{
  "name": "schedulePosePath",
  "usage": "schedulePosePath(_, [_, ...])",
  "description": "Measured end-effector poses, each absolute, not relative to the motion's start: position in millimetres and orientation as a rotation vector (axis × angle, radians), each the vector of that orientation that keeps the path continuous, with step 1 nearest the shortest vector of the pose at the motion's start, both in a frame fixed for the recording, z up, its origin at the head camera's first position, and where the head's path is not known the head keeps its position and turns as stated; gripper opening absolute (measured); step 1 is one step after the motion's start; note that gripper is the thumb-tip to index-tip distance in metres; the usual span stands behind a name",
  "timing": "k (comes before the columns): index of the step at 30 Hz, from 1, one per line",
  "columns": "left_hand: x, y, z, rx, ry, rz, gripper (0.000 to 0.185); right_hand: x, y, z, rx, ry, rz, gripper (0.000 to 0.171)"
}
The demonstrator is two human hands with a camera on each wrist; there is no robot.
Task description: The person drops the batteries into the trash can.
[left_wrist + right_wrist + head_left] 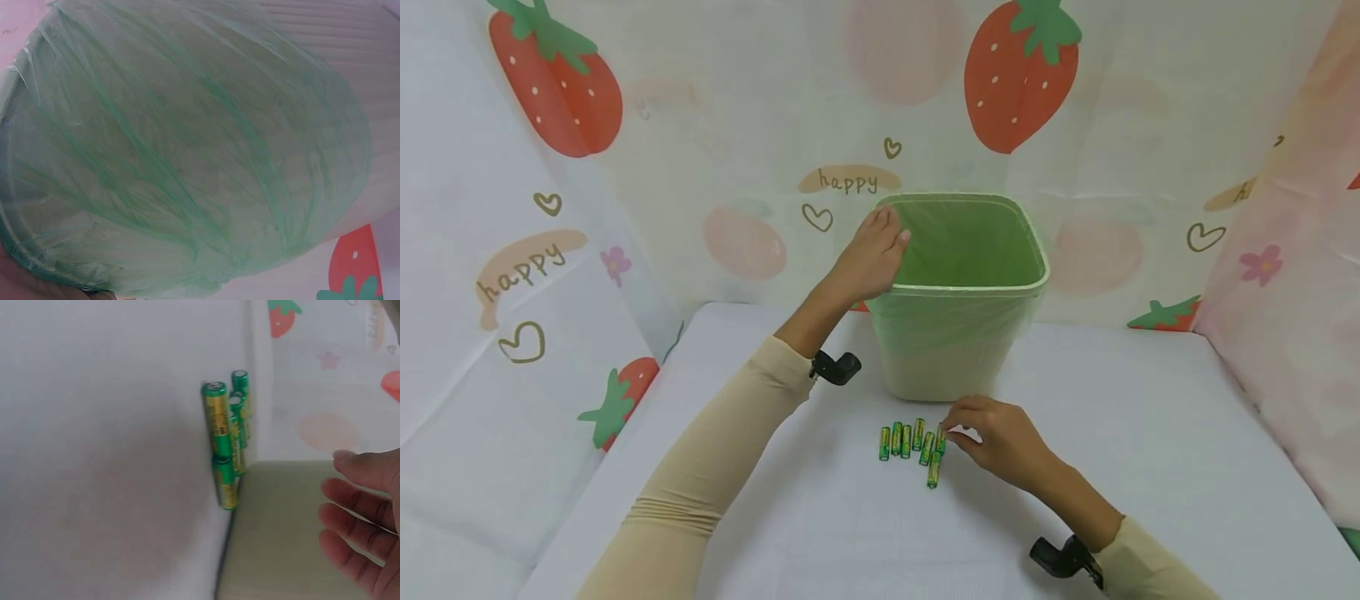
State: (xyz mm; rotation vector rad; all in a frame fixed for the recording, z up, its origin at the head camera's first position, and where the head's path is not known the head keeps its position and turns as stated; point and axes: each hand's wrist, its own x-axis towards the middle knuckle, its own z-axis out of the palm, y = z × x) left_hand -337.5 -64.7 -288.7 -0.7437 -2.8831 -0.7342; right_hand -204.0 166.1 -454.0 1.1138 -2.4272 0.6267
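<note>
covering most of the view, a white table (1150, 433) runs out from walls of strawberry-print cloth (700, 125). near its far edge, about midway along, stands a bin (958, 358) lined with a green bag (977, 242); the left wrist view shows little but that crinkled bag (187, 150) close up. the left hand (871, 258) rests on the bin's left rim, fingers curled over the edge and gripping it. the right hand (1000, 440) lies on the table just in front of the bin, fingers bent toward the batteries; whether it pinches one, i cannot tell. in the right wrist view its fingers (356, 512) look loose and apart. the batteries (913, 442), green and yellow, lie in a short row just before the bin (281, 531), near the table's middle, one (933, 471) slightly nearer the person. the same batteries (226, 444) lie bunched beside the bin's base.
</note>
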Motion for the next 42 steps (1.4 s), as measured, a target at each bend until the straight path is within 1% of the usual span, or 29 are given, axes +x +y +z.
schedulePosePath(10, [-337,-65,-287,-0.73,-2.898,-0.718,0.06,-215,168,-477,1.056,-2.593,0.655,0.02])
schedulePosePath(18, [-335,-64,-286,-0.73,-2.903,-0.711,0.06,-224,168,-489,1.078,-2.654,0.647,0.023])
schedulePosePath(30, [-335,-65,-285,-0.721,-2.907,-0.736,0.06,-228,165,-493,1.147,-2.669,0.563,0.021])
schedulePosePath(42, [-337,-65,-287,-0.735,-2.906,-0.731,0.06,-225,165,-495,1.094,-2.779,0.475,0.026])
